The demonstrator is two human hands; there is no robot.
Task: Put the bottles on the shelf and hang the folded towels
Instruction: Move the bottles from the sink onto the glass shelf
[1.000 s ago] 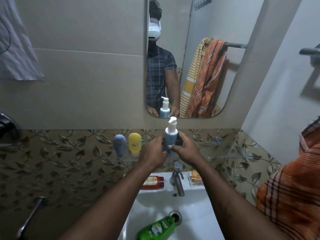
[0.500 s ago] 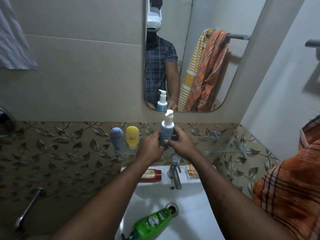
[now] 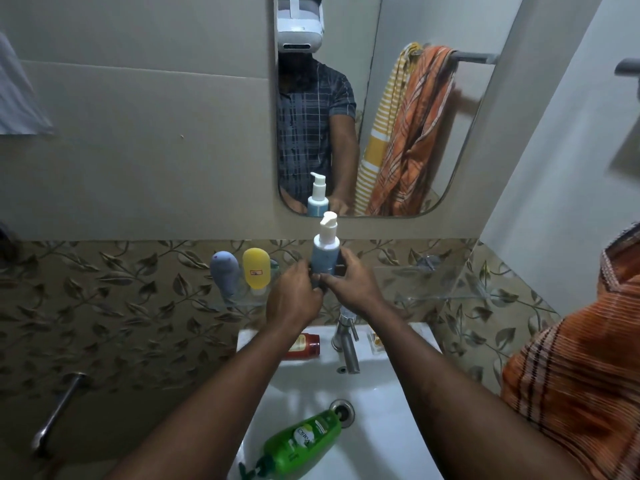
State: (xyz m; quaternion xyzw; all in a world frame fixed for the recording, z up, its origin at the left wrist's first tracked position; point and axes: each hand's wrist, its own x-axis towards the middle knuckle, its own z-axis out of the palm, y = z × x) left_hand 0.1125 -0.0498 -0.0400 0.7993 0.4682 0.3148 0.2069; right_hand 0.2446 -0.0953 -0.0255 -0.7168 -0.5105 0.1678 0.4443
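While both hands are gripping its lower half, the blue pump bottle (image 3: 323, 258) is standing upright over the clear glass shelf (image 3: 450, 289), its smooth cylindrical body topped by a white pump head. Whether its base is resting on the glass is hidden by the fingers. The left hand (image 3: 292, 299) is curling round the bottle from the left, and the right hand (image 3: 353, 284) is wrapping it from the right. Just to the left, a rounded grey-blue bottle (image 3: 225, 271) and a yellow bottle (image 3: 256, 268) are sitting side by side on the shelf. Below, a glossy green bottle (image 3: 301, 441) is lying on its side in the white sink (image 3: 381, 427) near the drain, and a red bottle (image 3: 304, 346) is lying on the back rim beside the steel tap (image 3: 346, 341). A ribbed orange towel (image 3: 571, 375) with dark stripes is hanging at the right edge.
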